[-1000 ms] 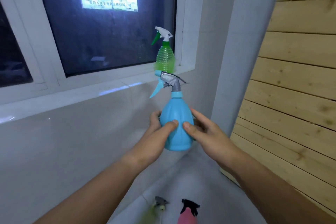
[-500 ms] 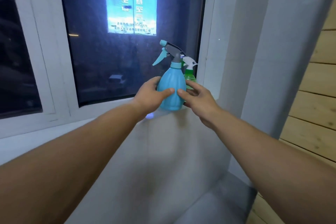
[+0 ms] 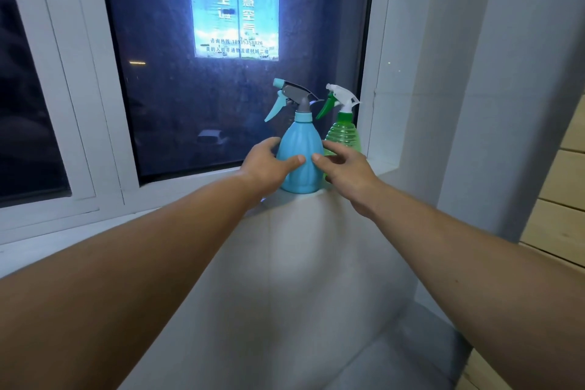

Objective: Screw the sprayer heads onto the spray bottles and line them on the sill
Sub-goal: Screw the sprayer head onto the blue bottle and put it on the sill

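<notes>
A blue spray bottle with a grey and blue sprayer head stands upright on the white sill. Just to its right, near the window frame, stands a clear green spray bottle with a white and green head. My left hand wraps the blue bottle's left side, thumb across its front. My right hand rests on the bottle's right side, its fingers loosely spread and partly covering the green bottle's base.
A dark window pane with a lit blue sign behind it rises behind the sill. A grey wall column stands to the right, with wood panelling beyond. A grey tiled wall drops below the sill.
The blue bottle was lifted from low in front of me up to the sill and now stands there beside the green one. My right fingers have loosened.
</notes>
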`<act>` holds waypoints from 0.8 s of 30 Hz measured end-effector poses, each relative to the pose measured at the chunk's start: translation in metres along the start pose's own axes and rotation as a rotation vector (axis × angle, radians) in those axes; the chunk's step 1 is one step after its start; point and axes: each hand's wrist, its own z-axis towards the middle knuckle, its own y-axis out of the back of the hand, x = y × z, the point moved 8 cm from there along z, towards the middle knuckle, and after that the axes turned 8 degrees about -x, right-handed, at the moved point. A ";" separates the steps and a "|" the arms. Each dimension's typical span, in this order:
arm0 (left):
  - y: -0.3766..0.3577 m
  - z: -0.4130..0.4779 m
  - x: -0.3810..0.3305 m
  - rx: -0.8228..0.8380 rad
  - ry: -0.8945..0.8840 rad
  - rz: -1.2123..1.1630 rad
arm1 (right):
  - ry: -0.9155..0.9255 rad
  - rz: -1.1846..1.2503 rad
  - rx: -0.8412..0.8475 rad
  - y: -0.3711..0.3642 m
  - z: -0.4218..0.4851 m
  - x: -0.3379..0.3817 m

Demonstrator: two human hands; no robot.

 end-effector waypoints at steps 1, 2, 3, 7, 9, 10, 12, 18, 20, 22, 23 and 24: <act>0.000 0.001 0.000 0.000 0.000 0.000 | -0.001 -0.004 0.000 0.000 0.000 -0.001; -0.001 0.001 0.000 0.002 0.000 0.001 | -0.003 -0.008 0.000 0.000 0.001 -0.002; -0.001 0.000 -0.001 0.003 0.002 0.000 | -0.004 -0.014 0.000 0.000 0.001 -0.002; -0.002 0.000 0.000 -0.007 0.013 0.007 | -0.001 -0.048 -0.024 0.001 0.002 -0.002; -0.002 -0.001 -0.002 -0.023 0.011 0.029 | -0.006 -0.051 -0.035 0.001 0.001 -0.003; -0.003 -0.001 -0.003 -0.031 0.007 0.045 | -0.010 -0.059 -0.037 0.001 0.001 -0.003; -0.004 -0.003 -0.005 -0.047 0.003 0.064 | -0.013 -0.082 -0.042 0.001 0.000 -0.005; -0.007 -0.008 -0.005 -0.089 0.030 0.071 | -0.036 -0.104 -0.107 0.019 -0.009 -0.018; -0.005 -0.011 -0.004 -0.110 0.054 0.093 | -0.042 -0.096 -0.134 0.030 -0.016 -0.023; 0.002 -0.017 -0.005 -0.158 0.061 0.144 | -0.052 -0.083 -0.157 0.042 -0.026 -0.027; 0.005 -0.021 -0.005 -0.187 0.054 0.146 | -0.060 -0.074 -0.167 0.049 -0.032 -0.032; 0.007 -0.031 -0.007 -0.211 0.033 0.133 | -0.074 -0.071 -0.175 0.056 -0.042 -0.037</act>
